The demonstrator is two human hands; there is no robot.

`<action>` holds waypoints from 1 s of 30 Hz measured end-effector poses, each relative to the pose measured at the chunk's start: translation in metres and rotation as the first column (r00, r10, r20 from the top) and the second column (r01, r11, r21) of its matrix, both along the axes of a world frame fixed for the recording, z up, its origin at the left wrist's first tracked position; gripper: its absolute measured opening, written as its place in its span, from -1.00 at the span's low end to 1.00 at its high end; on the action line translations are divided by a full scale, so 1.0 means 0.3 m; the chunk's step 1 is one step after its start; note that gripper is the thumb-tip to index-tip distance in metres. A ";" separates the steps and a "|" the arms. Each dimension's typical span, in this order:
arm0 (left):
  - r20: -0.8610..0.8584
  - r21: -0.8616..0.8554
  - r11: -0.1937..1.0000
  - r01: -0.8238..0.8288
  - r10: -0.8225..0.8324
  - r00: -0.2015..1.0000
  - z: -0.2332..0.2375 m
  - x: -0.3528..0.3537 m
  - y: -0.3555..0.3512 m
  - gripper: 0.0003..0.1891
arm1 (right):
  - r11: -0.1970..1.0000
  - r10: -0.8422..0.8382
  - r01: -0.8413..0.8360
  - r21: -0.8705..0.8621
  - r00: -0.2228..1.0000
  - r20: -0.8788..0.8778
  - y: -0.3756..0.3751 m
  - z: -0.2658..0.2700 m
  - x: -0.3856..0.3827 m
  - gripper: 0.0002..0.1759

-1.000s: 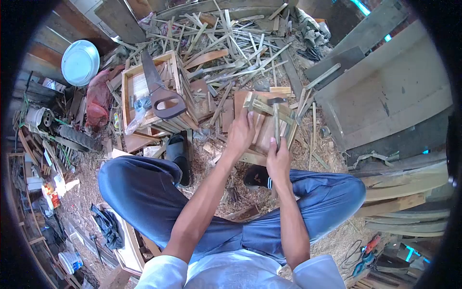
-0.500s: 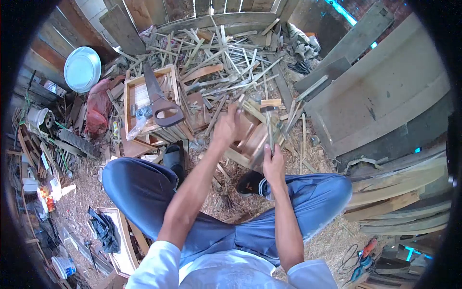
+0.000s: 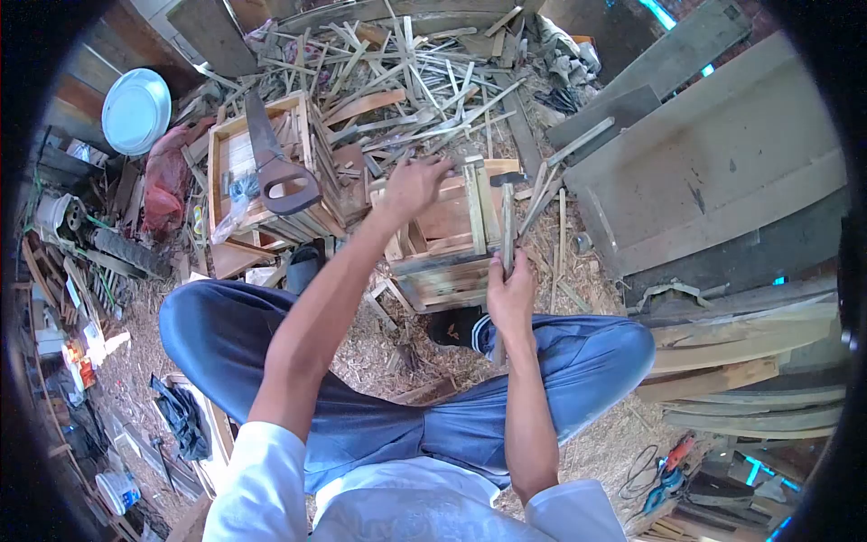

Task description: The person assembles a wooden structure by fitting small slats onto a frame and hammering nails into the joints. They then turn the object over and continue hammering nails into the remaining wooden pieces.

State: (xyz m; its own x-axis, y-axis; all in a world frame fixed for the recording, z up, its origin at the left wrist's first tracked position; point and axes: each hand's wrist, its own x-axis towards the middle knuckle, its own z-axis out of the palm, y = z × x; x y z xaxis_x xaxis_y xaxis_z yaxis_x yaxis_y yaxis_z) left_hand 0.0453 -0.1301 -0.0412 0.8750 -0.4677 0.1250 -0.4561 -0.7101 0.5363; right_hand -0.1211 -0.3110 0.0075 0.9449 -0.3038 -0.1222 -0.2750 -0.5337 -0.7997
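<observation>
My right hand point(image 3: 511, 287) is wrapped round the wooden handle of a hammer point(image 3: 508, 212), its dark head pointing up and away from me. Beside it, a wooden box point(image 3: 447, 262) stands on the shavings between my feet, with slats across its upper side. My left hand point(image 3: 414, 188) lies over the far left part of this box, fingers bent toward the right; whether it pinches anything small is hidden. Left of the box, a handsaw point(image 3: 287, 184) rests on a wooden crate point(image 3: 217, 172) that also holds a clear plastic bag point(image 3: 244, 190).
Scrap sticks point(image 3: 424, 81) are heaped behind the box. Large boards point(image 3: 704, 172) lean at the right, above curved planks point(image 3: 750, 348). A white basin point(image 3: 135, 111) and a red sack point(image 3: 166, 185) stand at the left. A power tool point(image 3: 666, 483) lies low right.
The box has turned and now stands more squarely, its near side showing. My left hand has moved left with it. The hammer stays in my right hand, and the view has shifted slightly.
</observation>
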 end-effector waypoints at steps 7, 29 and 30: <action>0.103 -0.257 0.961 -0.103 0.133 0.986 -0.078 -0.107 -0.230 -0.51 | 0.995 -0.045 0.046 0.086 0.999 -0.016 -0.044 0.024 -0.004 -0.70; 0.281 -0.073 0.901 -0.427 0.430 0.858 -0.083 0.000 -0.373 -0.06 | 0.926 -0.169 0.094 -0.366 0.969 -0.178 -0.249 -0.197 0.280 -0.58; 0.287 -0.073 0.905 -0.419 0.422 0.860 -0.055 -0.040 -0.399 -0.06 | 0.926 -0.176 0.104 -0.362 0.969 -0.173 -0.253 -0.210 0.280 -0.58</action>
State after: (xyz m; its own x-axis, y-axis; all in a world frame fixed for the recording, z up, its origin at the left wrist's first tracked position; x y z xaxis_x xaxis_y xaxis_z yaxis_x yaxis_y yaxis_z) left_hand 0.0333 -0.2498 -0.0576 0.9123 -0.0614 0.4049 -0.2505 -0.8660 0.4329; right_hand -0.0372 -0.3870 -0.0556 0.8567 -0.4885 -0.1658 -0.5012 -0.7122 -0.4915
